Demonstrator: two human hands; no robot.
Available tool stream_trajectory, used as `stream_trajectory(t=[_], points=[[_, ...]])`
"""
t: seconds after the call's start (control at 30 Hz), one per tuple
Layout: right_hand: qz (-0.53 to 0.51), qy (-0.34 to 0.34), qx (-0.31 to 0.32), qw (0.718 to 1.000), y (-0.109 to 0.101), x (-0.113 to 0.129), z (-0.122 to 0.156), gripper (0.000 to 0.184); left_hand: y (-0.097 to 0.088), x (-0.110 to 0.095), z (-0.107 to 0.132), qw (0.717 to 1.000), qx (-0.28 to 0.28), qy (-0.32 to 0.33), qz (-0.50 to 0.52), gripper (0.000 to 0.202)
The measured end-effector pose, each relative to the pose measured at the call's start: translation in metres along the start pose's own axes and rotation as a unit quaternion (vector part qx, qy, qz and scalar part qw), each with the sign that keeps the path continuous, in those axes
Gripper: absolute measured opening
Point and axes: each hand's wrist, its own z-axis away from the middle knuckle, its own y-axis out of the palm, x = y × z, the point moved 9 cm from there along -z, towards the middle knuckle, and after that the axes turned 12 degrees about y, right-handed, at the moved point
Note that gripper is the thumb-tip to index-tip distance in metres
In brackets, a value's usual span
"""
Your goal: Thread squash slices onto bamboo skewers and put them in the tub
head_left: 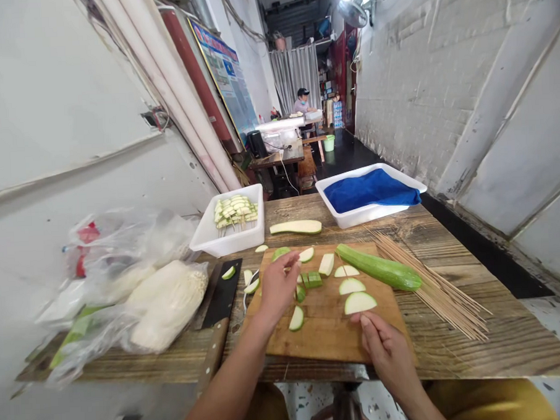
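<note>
My right hand is closed at the near end of a skewer, just below several half-round zucchini slices threaded in a row. The thin stick itself is mostly hidden by slices and fingers. Over the left part of the wooden cutting board, my left hand has its fingers bent and apart from the thumb, close to a pale zucchini slice. Cut zucchini chunks lie beside its fingertips, and a loose slice rests nearer me. A whole green zucchini lies across the board's right edge.
Bamboo skewers are spread on the right. A cleaver lies left of the board, beside bagged pale food. Behind stand a white tray of skewered slices and another tray with blue cloth. A person sits far back.
</note>
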Motion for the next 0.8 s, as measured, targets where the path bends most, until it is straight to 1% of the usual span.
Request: stream_trajectory(t=[0.03,0.1,0.17,0.23,0.3,0.4,0.47,0.53,0.57,0.6,0.63,0.67,0.73,0.8], points=[[0.0,0.002,0.001,1.0,-0.001,-0.001,0.0,0.036,-0.003,-0.004,-0.01,0.997,0.008,0.039,-0.062,0.023],[-0.003,0.003,0.009,1.0,0.0,-0.002,-0.001,0.037,0.007,-0.005,-0.025,0.982,0.083,0.092,-0.145,0.024],[-0.004,0.001,0.017,1.0,0.002,-0.002,-0.001,0.037,0.024,0.003,-0.034,0.965,0.159,0.099,-0.181,0.025],[-0.002,0.002,0.02,1.0,0.003,-0.003,-0.001,0.038,0.035,0.015,-0.041,0.96,0.196,0.072,-0.186,0.022],[0.001,0.0,0.016,1.0,0.003,-0.004,0.0,0.037,0.04,0.024,-0.047,0.961,0.204,0.045,-0.18,0.016],[-0.001,-0.005,0.01,1.0,0.001,-0.004,0.0,0.037,0.041,0.031,-0.056,0.963,0.205,0.035,-0.171,0.013],[-0.003,-0.007,0.014,1.0,0.002,-0.004,0.001,0.037,0.038,0.033,-0.061,0.965,0.204,0.03,-0.165,0.017],[-0.004,-0.008,0.016,1.0,0.002,-0.003,0.001,0.037,0.034,0.033,-0.065,0.966,0.202,0.025,-0.16,0.025],[-0.001,-0.009,0.017,1.0,0.003,-0.003,0.001,0.037,0.032,0.034,-0.065,0.973,0.196,0.005,-0.125,0.03],[0.002,-0.009,0.019,1.0,0.003,-0.003,0.001,0.037,0.031,0.035,-0.064,0.98,0.187,-0.025,-0.069,0.033],[0.007,-0.01,0.021,1.0,0.004,-0.002,0.001,0.037,0.031,0.036,-0.061,0.982,0.177,-0.059,-0.002,0.034],[0.013,-0.013,0.024,1.0,0.005,-0.002,0.001,0.036,0.032,0.037,-0.056,0.978,0.168,-0.099,0.069,0.032],[0.026,-0.022,0.027,0.999,0.006,0.0,0.001,0.035,0.037,0.039,-0.043,0.952,0.154,-0.182,0.193,0.028],[0.034,-0.032,0.026,0.999,0.006,0.001,0.001,0.033,0.042,0.039,-0.027,0.924,0.164,-0.233,0.254,0.03]])
